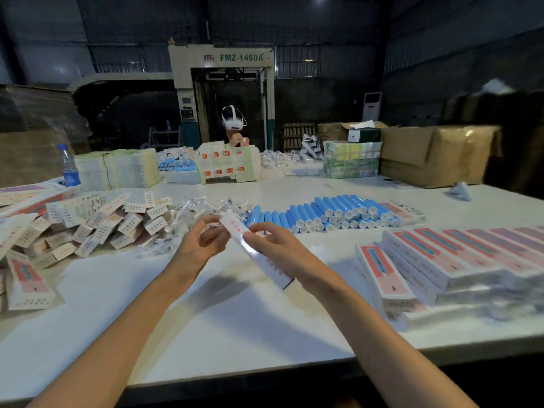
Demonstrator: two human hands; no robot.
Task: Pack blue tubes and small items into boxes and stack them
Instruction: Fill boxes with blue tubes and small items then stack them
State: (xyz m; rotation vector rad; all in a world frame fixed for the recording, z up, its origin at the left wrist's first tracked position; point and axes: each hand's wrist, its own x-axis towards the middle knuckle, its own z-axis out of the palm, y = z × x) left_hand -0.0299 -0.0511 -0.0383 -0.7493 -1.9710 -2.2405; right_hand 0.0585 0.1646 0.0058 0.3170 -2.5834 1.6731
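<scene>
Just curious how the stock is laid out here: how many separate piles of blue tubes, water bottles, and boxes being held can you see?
Blue tube piles: 2, near and far
Water bottle: 1
Held box: 1
Total: 4

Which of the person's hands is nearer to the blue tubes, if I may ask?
Right. The right hand holds the white box just in front of the blue tubes; the left hand grips its far end, farther left.
</scene>
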